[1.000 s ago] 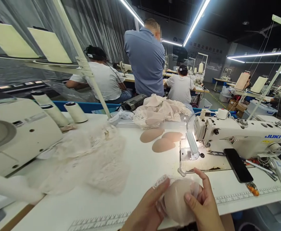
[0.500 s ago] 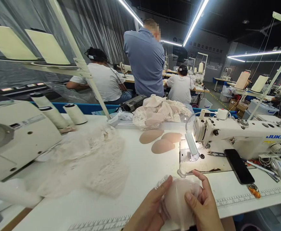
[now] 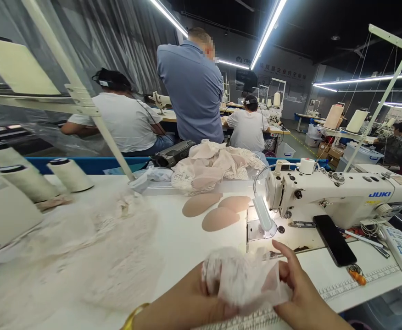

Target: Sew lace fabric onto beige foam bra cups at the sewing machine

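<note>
Near the table's front edge, both my hands hold a pale bra cup [image 3: 240, 279] wrapped in white lace and sheer mesh. My left hand [image 3: 187, 300] is closed around its left side, the fingers partly hidden by the fabric. On the other side my right hand [image 3: 299, 288] grips the mesh edge, with the index finger stretched up and away. Beyond them lie three beige foam cups [image 3: 220, 219], beside the lit needle area of a white sewing machine [image 3: 328, 192].
Sheer lace fabric [image 3: 118, 252] spreads over the left of the table. A plastic tray of lace pieces [image 3: 214, 165] stands at the back. A phone [image 3: 335, 240], thread snips [image 3: 302, 224] and an orange charm [image 3: 357, 276] lie right; thread cones [image 3: 70, 175] stand left.
The bra cup has been turned, so its lace now faces me instead of its smooth mesh side. My left hand has shifted lower and around it. The camera view has swung slightly right.
</note>
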Tool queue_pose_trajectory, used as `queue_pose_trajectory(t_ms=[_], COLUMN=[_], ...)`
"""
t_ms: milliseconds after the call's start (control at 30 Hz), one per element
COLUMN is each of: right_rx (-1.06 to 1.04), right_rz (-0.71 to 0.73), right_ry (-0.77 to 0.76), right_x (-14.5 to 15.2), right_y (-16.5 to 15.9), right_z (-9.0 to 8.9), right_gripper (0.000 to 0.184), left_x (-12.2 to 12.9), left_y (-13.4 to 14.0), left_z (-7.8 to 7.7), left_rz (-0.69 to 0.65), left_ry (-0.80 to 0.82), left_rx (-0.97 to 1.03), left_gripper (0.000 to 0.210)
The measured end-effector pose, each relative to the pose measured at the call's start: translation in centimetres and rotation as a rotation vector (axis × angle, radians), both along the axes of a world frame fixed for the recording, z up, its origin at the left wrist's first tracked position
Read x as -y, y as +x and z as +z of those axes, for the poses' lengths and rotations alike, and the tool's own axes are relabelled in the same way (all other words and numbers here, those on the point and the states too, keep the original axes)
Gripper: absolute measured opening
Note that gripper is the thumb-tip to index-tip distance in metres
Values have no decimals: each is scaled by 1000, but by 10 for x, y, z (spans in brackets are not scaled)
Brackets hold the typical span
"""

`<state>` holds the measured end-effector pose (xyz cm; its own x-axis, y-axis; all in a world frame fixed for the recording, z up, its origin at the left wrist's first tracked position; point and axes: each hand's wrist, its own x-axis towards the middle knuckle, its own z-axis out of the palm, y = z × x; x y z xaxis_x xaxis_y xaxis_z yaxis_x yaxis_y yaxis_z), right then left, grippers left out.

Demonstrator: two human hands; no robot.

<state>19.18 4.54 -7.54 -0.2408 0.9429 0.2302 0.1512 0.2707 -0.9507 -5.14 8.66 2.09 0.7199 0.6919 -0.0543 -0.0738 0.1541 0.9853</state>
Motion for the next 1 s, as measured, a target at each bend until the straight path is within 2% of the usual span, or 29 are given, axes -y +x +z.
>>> queue_pose_trajectory(t_ms=[67, 100, 133, 167, 233, 333, 433, 700, 1000], right_rx=[306, 477, 657, 815, 942, 984, 928, 875, 898], right_rz=[-14, -5, -18, 18, 39, 30, 37, 23, 0], right_ry=[406, 602, 741, 873, 946, 937, 889, 694, 636], right_x=[-29, -46, -63, -78, -103, -115, -107, -103, -101], right_y=[14, 19, 24, 27, 32, 38, 44, 41, 42], right_z=[8, 12, 15, 16, 14, 5, 0, 11, 13], right_gripper=[50, 32, 23, 21, 25, 27, 28, 31, 33], left_x=[-15, -24, -34, -44, -64, -84, -88, -89, -90], left_y=[-1, 2, 6, 11, 22, 32, 30, 28, 31], left_z=[7, 7, 4, -1, -14, -26, -28, -32, -35], left_rz=[-202, -249, -277, -302, -347, -367, -355, -279, -255], left_ry=[396, 608, 805, 960, 1132, 1176, 1163, 1175, 1221], left_rx=[-253, -352, -418, -456, -517, -621, -650, -554, -487], left_gripper=[33, 34, 37, 39, 42, 53, 49, 35, 41])
